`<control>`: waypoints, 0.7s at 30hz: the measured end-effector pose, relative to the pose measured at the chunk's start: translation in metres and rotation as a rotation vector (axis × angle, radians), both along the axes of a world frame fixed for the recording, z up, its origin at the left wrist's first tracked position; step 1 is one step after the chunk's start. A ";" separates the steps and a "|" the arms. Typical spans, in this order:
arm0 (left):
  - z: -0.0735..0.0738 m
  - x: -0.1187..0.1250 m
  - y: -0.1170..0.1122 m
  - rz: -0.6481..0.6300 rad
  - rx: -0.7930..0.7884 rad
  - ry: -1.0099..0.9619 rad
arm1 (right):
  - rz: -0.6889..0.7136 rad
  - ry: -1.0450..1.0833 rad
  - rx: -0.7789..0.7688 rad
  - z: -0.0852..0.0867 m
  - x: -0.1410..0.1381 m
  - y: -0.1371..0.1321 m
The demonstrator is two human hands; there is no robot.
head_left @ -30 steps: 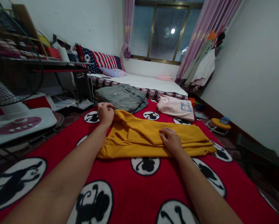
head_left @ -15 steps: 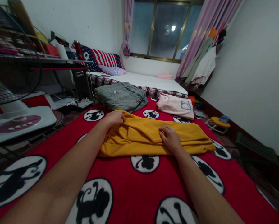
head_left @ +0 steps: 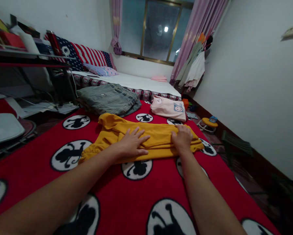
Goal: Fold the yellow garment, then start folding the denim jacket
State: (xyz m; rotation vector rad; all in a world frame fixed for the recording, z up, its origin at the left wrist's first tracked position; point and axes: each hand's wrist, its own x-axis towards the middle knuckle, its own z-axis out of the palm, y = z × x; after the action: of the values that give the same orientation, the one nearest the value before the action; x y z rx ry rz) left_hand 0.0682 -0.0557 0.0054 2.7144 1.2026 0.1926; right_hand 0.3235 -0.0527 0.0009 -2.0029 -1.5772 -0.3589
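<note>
Across red blanket (head_left: 162, 182), yellow garment (head_left: 158, 135), long axis sideways, left hand (head_left: 131, 143) splayed, right hand (head_left: 182, 138) curled, grip unclear

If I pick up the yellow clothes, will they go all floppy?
Probably floppy: the yellow garment lies in soft creases, bunched at one end. Lifted by one edge, it would likely unfold, since its layers look loosely stacked. It probably won't roll, lying fairly flat on the red blanket.
</note>
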 end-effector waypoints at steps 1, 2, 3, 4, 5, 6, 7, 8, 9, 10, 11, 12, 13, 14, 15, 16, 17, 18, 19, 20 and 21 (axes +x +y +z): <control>-0.004 0.002 -0.002 0.008 0.022 0.017 | -0.121 0.003 -0.014 0.003 0.013 -0.001; -0.007 0.002 -0.004 0.015 0.040 0.022 | -0.234 0.023 -0.048 0.004 0.026 -0.003; -0.009 0.003 -0.005 0.023 0.053 0.020 | -0.324 0.055 -0.099 0.005 0.037 -0.004; -0.010 0.003 -0.006 0.029 0.059 0.019 | -0.389 0.093 -0.159 0.006 0.047 -0.005; -0.011 0.003 -0.006 0.032 0.064 0.017 | -0.428 0.127 -0.215 0.006 0.054 -0.005; -0.011 0.004 -0.006 0.035 0.072 0.013 | -0.443 0.146 -0.257 0.005 0.059 -0.006; -0.012 0.004 -0.005 0.038 0.080 0.008 | -0.447 0.151 -0.277 0.005 0.062 -0.006; -0.012 0.004 -0.005 0.040 0.087 0.004 | -0.448 0.147 -0.285 0.004 0.063 -0.006; -0.013 0.004 -0.005 0.041 0.091 0.004 | -0.450 0.143 -0.290 0.004 0.064 -0.006; -0.014 0.005 -0.005 0.040 0.094 0.005 | -0.453 0.145 -0.295 0.004 0.065 -0.006; -0.015 0.005 -0.005 0.040 0.096 0.006 | -0.452 0.155 -0.305 0.005 0.066 -0.006; -0.015 0.005 -0.005 0.039 0.098 0.008 | -0.447 0.172 -0.319 0.005 0.067 -0.006; -0.015 0.005 -0.005 0.038 0.100 0.008 | -0.439 0.189 -0.335 0.006 0.068 -0.007; -0.016 0.005 -0.005 0.036 0.103 0.007 | -0.427 0.201 -0.345 0.007 0.070 -0.007; -0.016 0.005 -0.005 0.036 0.107 0.005 | -0.415 0.209 -0.345 0.008 0.071 -0.007; -0.016 0.005 -0.005 0.037 0.109 0.002 | -0.403 0.216 -0.332 0.010 0.072 -0.008; -0.016 0.005 -0.005 0.038 0.111 0.000 | -0.391 0.227 -0.307 0.011 0.072 -0.008; -0.016 0.005 -0.005 0.040 0.111 -0.003 | -0.377 0.251 -0.269 0.013 0.071 -0.008; -0.016 0.004 -0.005 0.038 0.107 -0.003 | -0.354 0.302 -0.215 0.015 0.070 -0.007; -0.015 0.004 -0.005 0.035 0.101 0.000 | -0.317 0.398 -0.143 0.017 0.068 -0.006; -0.014 0.003 -0.005 0.028 0.095 0.006 | -0.268 0.545 -0.055 0.019 0.067 -0.005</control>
State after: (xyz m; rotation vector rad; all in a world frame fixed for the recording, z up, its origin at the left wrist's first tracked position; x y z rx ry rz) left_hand 0.0713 -0.0604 -0.0084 2.7811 1.2652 0.2516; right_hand 0.3904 -0.0573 0.0199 -2.1220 -0.9952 0.1317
